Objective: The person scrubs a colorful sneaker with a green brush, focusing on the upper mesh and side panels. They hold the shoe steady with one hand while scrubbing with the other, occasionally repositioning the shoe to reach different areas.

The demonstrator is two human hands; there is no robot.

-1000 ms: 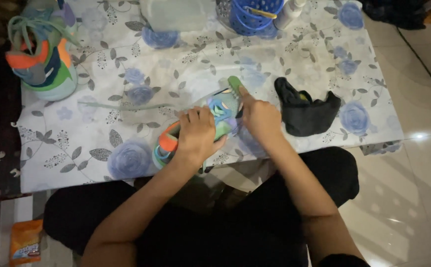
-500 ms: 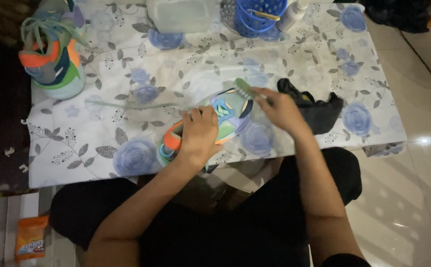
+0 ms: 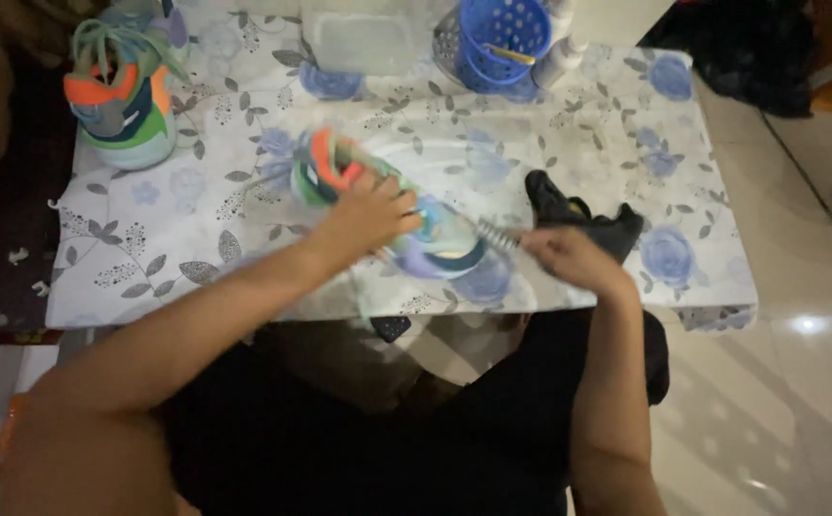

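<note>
From up here I read this as the scrubbing step on 1 shoe. My left hand (image 3: 370, 218) is clamped over the top of the colourful sneaker (image 3: 387, 215), which lies on its side on the flowered tablecloth (image 3: 244, 239), near the front edge of the table and just in front of me. My right hand (image 3: 564, 256) is closed round the handle of a small brush (image 3: 492, 235) whose bristle end meets the sneaker's pale toe end. The picture is blurred there, so I cannot tell exactly how firmly the bristles press.

Taking the sneaker as my landmark: a dark cloth (image 3: 578, 222) sits just to its right, beyond my right hand. The second sneaker (image 3: 122, 91), same bright colours, stands upright well to its left, at the far left corner. Behind it, along the far edge, stand a clear plastic tub (image 3: 363, 36) and a blue perforated basket (image 3: 502, 40), with a white bottle (image 3: 561, 57) just right of the basket.

My judgement: the toe is being worked now, and much of the shoe is not yet reached. The next move calls for a steady left grip while the brush strokes, then turning the sneaker to bring a fresh face up. A loose hold would let it skid on the slick cloth.
</note>
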